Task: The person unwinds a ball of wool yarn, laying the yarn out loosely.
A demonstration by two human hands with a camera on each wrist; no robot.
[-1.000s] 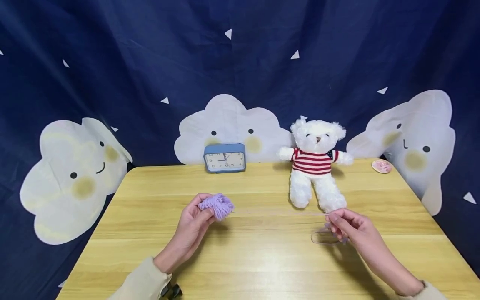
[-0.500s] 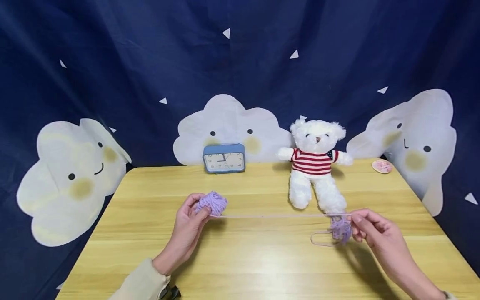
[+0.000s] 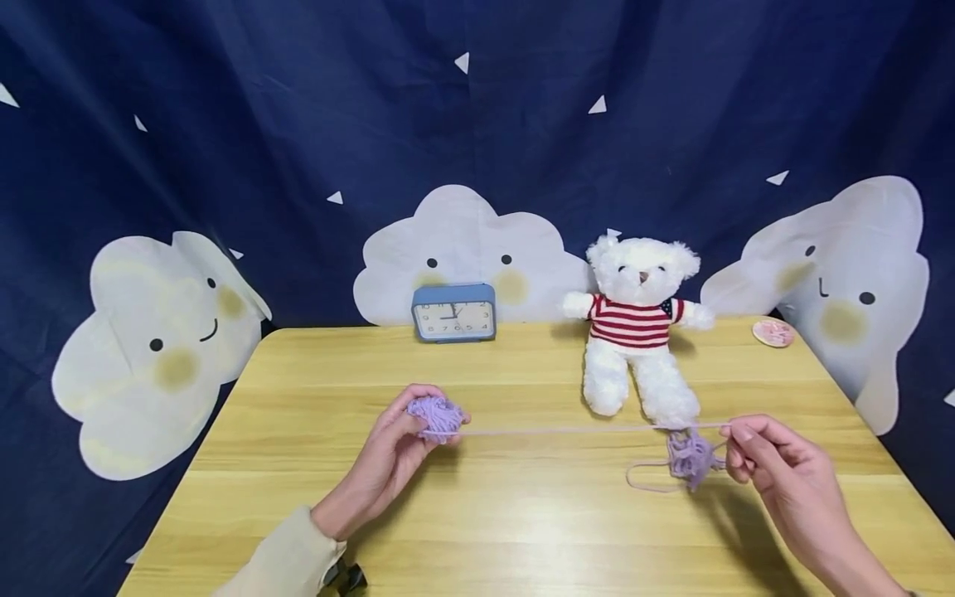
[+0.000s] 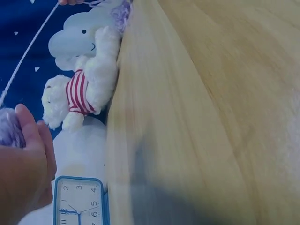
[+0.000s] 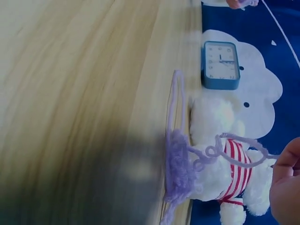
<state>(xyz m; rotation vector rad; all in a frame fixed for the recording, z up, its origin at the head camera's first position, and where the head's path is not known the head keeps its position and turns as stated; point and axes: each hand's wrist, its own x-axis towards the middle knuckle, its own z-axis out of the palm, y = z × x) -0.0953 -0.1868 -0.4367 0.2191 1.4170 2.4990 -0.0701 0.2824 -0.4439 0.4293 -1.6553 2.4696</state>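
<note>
My left hand grips a small ball of purple yarn over the middle left of the table. A taut strand of yarn runs from the ball across to my right hand, whose thumb and fingers pinch it. Beside the right hand lies a loose tangle of purple yarn, with a loop of it on the table to the left. In the right wrist view a slack, curling length of yarn links the tangle to the right hand.
The wooden table has a blue alarm clock at its back edge. A white teddy bear in a striped shirt sits right of it, close behind the tangle. A round pink disc lies at the back right. A dark blue curtain hangs behind.
My right hand has moved to the right, drawing the strand longer and uncovering the tangle. The left hand has turned the yarn ball and stayed near the same place.
</note>
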